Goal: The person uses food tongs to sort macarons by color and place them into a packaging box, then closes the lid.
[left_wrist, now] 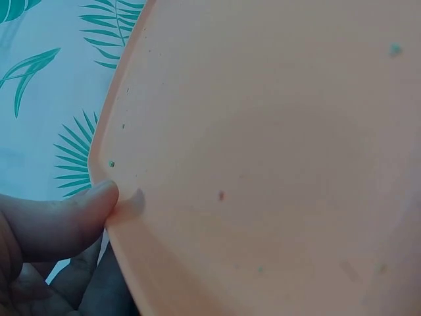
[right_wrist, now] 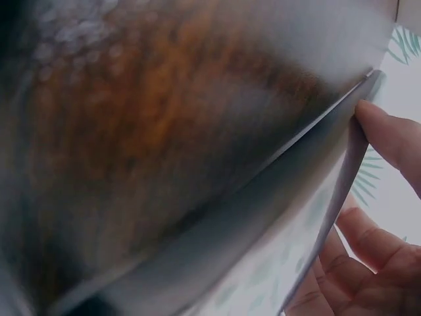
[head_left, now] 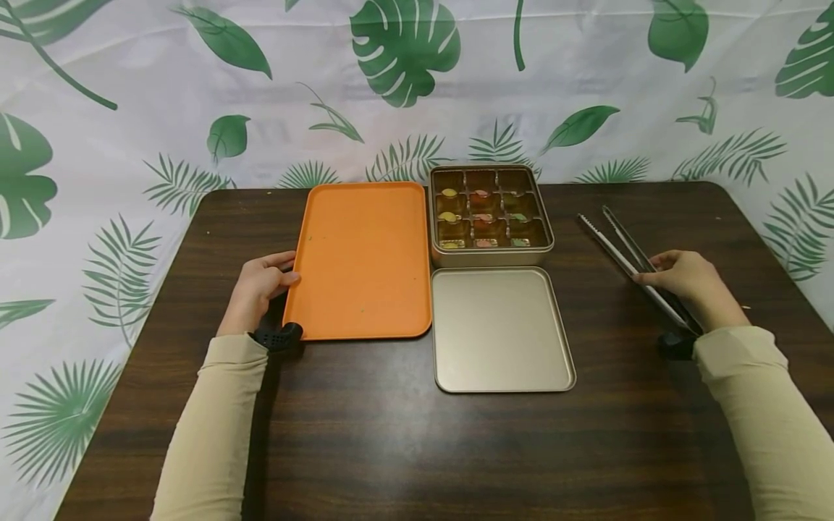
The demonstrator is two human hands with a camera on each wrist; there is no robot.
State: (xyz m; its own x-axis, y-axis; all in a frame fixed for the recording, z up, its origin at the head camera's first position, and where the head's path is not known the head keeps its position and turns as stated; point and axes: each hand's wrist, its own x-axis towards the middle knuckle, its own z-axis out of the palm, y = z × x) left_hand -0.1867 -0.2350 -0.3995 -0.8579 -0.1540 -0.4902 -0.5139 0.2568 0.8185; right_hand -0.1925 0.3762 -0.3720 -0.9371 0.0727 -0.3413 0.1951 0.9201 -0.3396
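Note:
My left hand point(head_left: 259, 284) pinches the left rim of an orange tray point(head_left: 365, 253), thumb on top and fingers beneath the edge. In the left wrist view, small green and red crumbs dot the tray point(left_wrist: 250, 131). At the right side my right hand point(head_left: 691, 281) holds metal tongs point(head_left: 625, 250), their arms spread and their tips pointing away to the upper left. The right wrist view shows the thumb against the edge of one blurred, shiny tong arm point(right_wrist: 263, 191), with the other fingers behind it.
Right of the tray stands a gold tin point(head_left: 493, 257) with a divided insert holding small yellow, red and green pieces in several compartments. Its flat lid point(head_left: 502, 329) lies in front. All rest on a dark wooden table point(head_left: 391, 434). Behind hangs a leaf-print cloth point(head_left: 293, 79).

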